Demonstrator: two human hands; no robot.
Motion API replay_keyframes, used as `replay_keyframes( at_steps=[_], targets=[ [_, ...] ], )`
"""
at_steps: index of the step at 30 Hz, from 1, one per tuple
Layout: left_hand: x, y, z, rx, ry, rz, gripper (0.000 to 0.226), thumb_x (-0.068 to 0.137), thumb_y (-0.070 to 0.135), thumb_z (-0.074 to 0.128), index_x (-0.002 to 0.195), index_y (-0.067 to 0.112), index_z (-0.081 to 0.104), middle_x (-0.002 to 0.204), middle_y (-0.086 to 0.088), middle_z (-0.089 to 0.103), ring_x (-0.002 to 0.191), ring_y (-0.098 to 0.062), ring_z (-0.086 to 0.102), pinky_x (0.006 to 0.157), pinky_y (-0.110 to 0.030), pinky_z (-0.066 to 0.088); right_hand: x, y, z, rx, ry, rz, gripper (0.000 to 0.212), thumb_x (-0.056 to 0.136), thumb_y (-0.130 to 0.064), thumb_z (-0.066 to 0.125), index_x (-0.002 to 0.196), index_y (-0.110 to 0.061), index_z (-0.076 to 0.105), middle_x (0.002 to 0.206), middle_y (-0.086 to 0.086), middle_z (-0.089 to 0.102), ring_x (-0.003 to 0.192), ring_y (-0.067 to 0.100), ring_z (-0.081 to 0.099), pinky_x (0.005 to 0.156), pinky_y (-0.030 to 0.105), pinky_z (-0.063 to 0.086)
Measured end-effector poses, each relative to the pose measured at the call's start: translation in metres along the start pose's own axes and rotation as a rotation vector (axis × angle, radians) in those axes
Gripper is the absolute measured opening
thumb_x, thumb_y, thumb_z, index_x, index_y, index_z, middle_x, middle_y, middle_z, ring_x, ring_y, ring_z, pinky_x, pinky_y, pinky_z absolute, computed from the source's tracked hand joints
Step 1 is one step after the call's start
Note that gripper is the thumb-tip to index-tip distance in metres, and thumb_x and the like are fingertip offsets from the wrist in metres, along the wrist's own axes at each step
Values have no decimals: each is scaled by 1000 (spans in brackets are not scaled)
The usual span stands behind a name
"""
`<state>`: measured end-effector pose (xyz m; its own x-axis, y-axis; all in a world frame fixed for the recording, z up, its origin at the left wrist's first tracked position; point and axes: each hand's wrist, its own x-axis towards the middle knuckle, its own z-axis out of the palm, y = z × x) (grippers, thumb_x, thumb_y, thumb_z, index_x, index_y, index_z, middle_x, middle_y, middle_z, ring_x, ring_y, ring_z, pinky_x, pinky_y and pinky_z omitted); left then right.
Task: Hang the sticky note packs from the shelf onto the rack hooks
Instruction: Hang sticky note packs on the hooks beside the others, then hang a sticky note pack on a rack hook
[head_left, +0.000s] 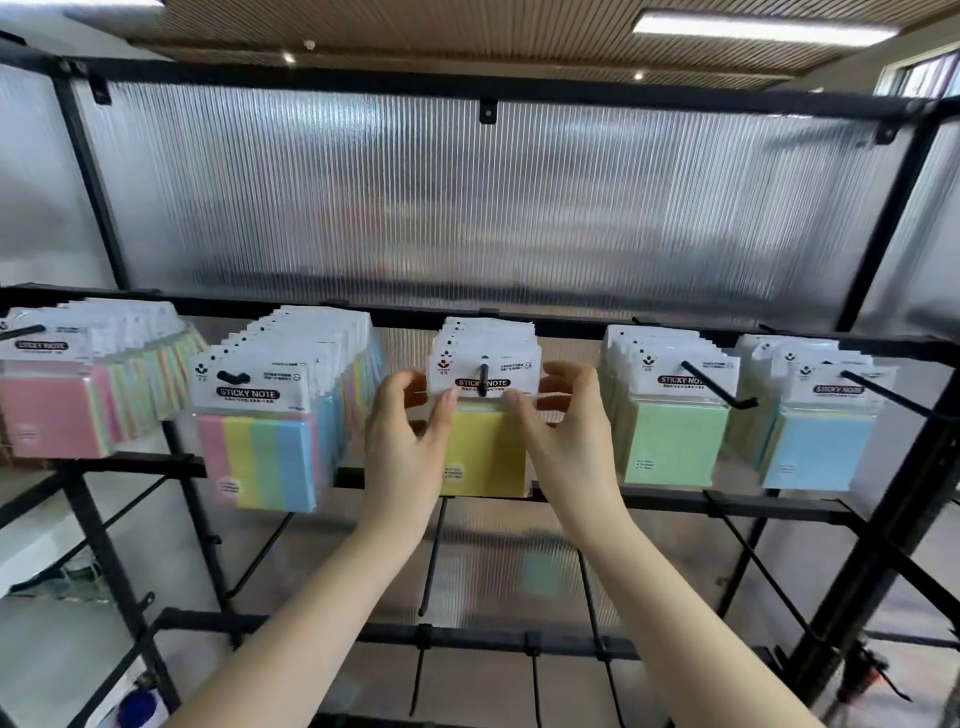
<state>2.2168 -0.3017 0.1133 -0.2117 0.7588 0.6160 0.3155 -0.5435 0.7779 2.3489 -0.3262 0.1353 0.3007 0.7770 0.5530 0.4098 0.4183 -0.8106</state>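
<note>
**op:** Risk question from my remote session. Both hands were on the front yellow pack, which sat on the middle hook with the hook tip poking through the header hole. Left hand pinched the left edge of the white header card, right hand pinched the right edge, fingers curled on the card both sides. My worry was the pack being only just over the upturned tip, not pushed back against the stack behind it. If I'd let go there, I reckoned it could slide forward and drop.

**reply:** Fair call. Uneven pull from the two sides could also tear that thin card at the hole, or cock the pack so it jams on the tip. Could you read anything on it?

**op:** Header said "STICKY NOTE" in white on a black band, partly hidden by the hook. Same band on the striped pack to the left, the pink pack far left, the green pack and blue pack to the right. There was a small logo top left of each card, and the fine print was too blurred to read.
</note>
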Motion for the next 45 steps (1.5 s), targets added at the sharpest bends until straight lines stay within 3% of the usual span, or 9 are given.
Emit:
replay_keyframes(
  at_steps=[5, 10, 13, 18, 23, 28, 32, 38, 45],
  targets=[
    [8, -5, 8, -38, 21, -46, 20, 89, 27, 59, 103, 13, 54, 98, -2, 63, 85, -5, 58, 70, -3, 41, 9, 3, 2, 29, -6, 32, 31, 88, -24, 67, 112, -13, 51, 108, 2, 59, 99, 14, 57, 88, 28, 46],
    [2, -6, 0, -52, -30, -66, 33, 84, 44, 56, 101, 16, 56, 95, 2, 65, 90, -11, 61, 78, -16, 47, 3, 5, 3, -5, -23, 34, 30, 89, -27, 65, 113, -17, 49, 108, -1, 59, 98, 11, 57, 87, 27, 48],
    [-5, -8, -9, -15, -77, -63, 26, 89, 37, 57, 99, 13, 58, 94, 2, 65, 91, -15, 62, 82, -27, 49, -5, 3, 1, -55, 34, 15, 35, 90, -28, 64, 119, -14, 48, 109, 0, 57, 97, 13, 57, 84, 24, 47],
    [-27, -19, -42, 122, -151, -19, 18, 94, 20, 56, 105, 8, 63, 99, 0, 67, 95, -16, 63, 83, -25, 48, -48, -8, -3, -331, 108, -322, 28, 96, -25, 45, 109, -2, 55, 105, 10, 53, 92, 27, 55, 76, 49, 50],
    [-56, -31, -101, 206, -332, 62, 20, 93, 11, 56, 109, 18, 65, 107, 7, 65, 97, -2, 59, 81, -2, 41, -99, -28, 30, -524, -89, -532, 22, 91, -15, 47, 93, -1, 63, 93, 12, 60, 76, 33, 58, 61, 45, 49],
    [-77, -44, -190, 411, -448, 100, 21, 94, 21, 53, 112, 22, 63, 110, 11, 63, 97, -7, 60, 81, -26, 51, -145, -53, 94, -518, -253, -473, 16, 90, -15, 53, 95, -4, 64, 94, 9, 61, 82, 33, 58, 63, 42, 50],
    [-83, -61, -276, 535, -398, 41, 19, 95, 21, 51, 111, 21, 63, 109, 8, 64, 87, -7, 60, 73, -15, 47, -178, -73, 158, -510, -356, -458, 10, 90, -14, 59, 93, -5, 61, 91, 9, 60, 82, 33, 57, 63, 40, 48],
    [-103, -85, -410, 742, -301, -159, 18, 96, 24, 49, 110, 26, 61, 107, 11, 64, 83, -5, 60, 69, -24, 52, -225, -105, 258, -457, -574, -437, 20, 93, -20, 54, 108, -7, 59, 104, 8, 59, 94, 30, 58, 72, 35, 46],
    [-118, -106, -532, 986, -185, -346, 20, 95, 22, 49, 110, 21, 61, 103, -5, 68, 93, -30, 63, 79, -41, 51, -270, -146, 364, -421, -839, -482, 23, 94, -24, 48, 107, -7, 57, 108, 12, 59, 97, 33, 58, 79, 44, 51]
  ],
)
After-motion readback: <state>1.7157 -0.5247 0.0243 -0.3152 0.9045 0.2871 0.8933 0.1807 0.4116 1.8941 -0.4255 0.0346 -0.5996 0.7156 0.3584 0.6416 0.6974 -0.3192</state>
